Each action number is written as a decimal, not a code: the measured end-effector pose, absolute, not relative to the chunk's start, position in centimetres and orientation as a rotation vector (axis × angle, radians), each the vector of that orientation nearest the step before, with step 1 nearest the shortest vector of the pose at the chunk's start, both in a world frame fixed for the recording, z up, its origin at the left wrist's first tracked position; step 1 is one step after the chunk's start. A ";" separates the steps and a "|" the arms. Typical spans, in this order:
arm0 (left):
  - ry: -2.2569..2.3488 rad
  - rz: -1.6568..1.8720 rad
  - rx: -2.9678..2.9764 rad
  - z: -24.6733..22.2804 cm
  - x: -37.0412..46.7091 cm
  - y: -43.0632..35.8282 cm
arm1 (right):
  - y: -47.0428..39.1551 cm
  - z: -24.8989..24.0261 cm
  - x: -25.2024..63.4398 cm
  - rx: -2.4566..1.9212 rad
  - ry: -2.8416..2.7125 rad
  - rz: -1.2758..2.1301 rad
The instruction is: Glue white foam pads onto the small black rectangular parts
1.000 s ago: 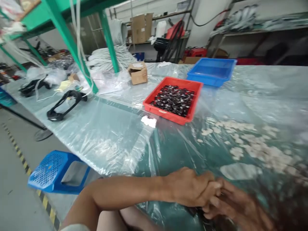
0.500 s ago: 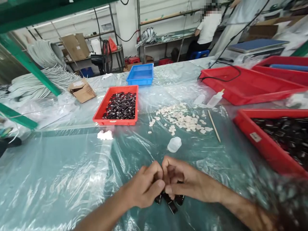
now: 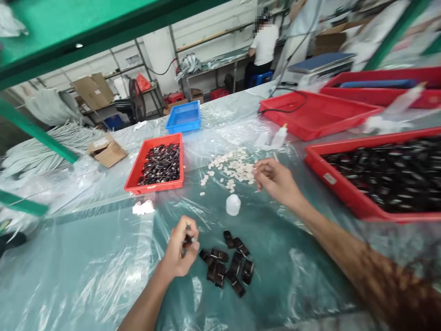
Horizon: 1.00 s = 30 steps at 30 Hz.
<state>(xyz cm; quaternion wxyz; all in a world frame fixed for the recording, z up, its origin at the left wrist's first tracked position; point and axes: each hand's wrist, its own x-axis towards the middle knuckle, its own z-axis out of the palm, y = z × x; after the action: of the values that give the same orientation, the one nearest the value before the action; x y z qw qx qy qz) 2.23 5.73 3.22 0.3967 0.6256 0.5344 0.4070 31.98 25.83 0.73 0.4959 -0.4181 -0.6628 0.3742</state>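
My left hand (image 3: 182, 250) is closed around a small black plastic piece, mostly hidden by the fingers, above the plastic-covered table. Just to its right, several glossy black plastic pieces (image 3: 236, 263) lie in a loose cluster. My right hand (image 3: 274, 180) is stretched forward at the right edge of a scatter of small white pieces (image 3: 237, 169). Its fingers are drawn together, and what they hold, if anything, cannot be made out. A small white translucent cup (image 3: 233, 205) stands between the cluster and the scatter.
An orange-red tray (image 3: 153, 186) of black parts stands left, a blue tray (image 3: 183, 128) behind it. A large red tray (image 3: 358, 207) of black parts is at the right. A squeeze bottle (image 3: 279, 137) lies near an empty-looking red tray (image 3: 310, 131). A green bar (image 3: 113, 34) crosses overhead.
My hands, together over the black pieces before, have parted. The right went forward to the white pieces, the left moved left. The black cluster is uncovered; the wooden stick no longer shows. The view shifted.
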 end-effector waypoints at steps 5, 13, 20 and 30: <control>1.487 1.049 1.500 2.6 0.8 7.0 | 29.0 -0.7 33.5 -1.113 -1.704 0.662; 1.699 1.188 1.473 3.7 1.2 8.2 | 30.7 -3.6 32.3 -1.105 -1.874 0.583; 2.051 1.125 1.729 8.4 -1.8 15.5 | 30.3 -4.0 31.4 -1.033 -1.927 0.559; 2.207 0.861 2.192 20.8 -3.6 20.7 | 28.8 -2.2 32.1 -0.996 -1.887 0.536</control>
<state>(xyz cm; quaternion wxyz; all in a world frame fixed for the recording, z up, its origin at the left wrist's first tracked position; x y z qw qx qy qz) -3.60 20.68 20.81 -0.0431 0.6786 0.6830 0.2666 32.14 28.85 -2.20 0.4537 -0.4036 -0.7643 0.2170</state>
